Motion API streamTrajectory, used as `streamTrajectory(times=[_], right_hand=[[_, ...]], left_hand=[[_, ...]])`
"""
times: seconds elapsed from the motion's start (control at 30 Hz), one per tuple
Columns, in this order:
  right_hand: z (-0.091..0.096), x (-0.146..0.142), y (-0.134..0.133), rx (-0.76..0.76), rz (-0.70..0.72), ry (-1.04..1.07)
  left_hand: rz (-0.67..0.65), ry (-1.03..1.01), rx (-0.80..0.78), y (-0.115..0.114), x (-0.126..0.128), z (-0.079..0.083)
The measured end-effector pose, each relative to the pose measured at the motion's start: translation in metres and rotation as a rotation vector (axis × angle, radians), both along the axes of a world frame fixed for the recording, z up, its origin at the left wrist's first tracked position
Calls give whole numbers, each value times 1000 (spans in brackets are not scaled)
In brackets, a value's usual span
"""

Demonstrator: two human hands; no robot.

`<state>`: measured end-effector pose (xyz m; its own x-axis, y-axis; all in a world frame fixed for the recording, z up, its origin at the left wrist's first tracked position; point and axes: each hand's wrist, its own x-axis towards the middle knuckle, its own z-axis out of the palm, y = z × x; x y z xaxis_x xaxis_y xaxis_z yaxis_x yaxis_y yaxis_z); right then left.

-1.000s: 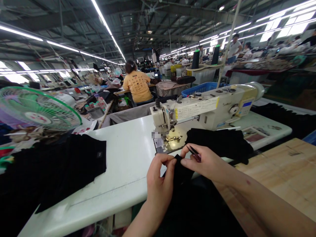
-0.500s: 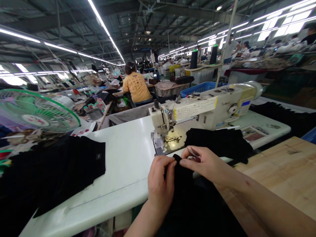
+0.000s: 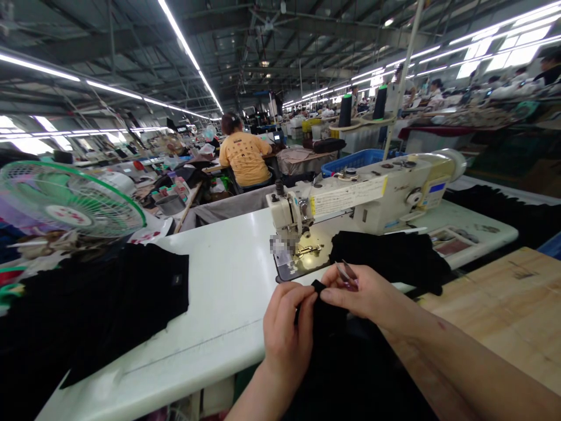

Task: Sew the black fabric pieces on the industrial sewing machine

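My left hand (image 3: 287,327) and my right hand (image 3: 366,295) pinch the top edge of a black fabric piece (image 3: 326,318) at the front edge of the white sewing table (image 3: 219,292). The cloth hangs down toward my lap. My right hand also keeps small metal thread snips (image 3: 346,272) tucked in its fingers, the tips pointing up. Just beyond my hands stands a cream sewing machine (image 3: 363,193) with its needle plate (image 3: 307,254).
More black cloth (image 3: 390,257) lies under the machine arm, and a black garment pile (image 3: 105,304) covers the table's left. A green fan (image 3: 65,199) stands far left. A wooden board (image 3: 495,304) is at right. A person in a yellow shirt (image 3: 245,155) sits ahead.
Both hands have stayed pinched on the black fabric edge, shifting slightly lower and closer together. The view has wobbled a little.
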<state>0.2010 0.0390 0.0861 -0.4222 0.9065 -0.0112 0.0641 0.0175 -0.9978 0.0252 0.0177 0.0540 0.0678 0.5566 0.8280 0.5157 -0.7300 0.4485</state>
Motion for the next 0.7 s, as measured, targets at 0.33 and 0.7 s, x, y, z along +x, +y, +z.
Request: streamTrajectory(times=[0.33, 0.7], right_hand=[[-6, -5, -5, 186, -94, -74], [7, 0, -13, 419, 23, -409]], left_hand=[[35, -22, -116, -2, -2, 8], [33, 17, -169, -2, -14, 24]])
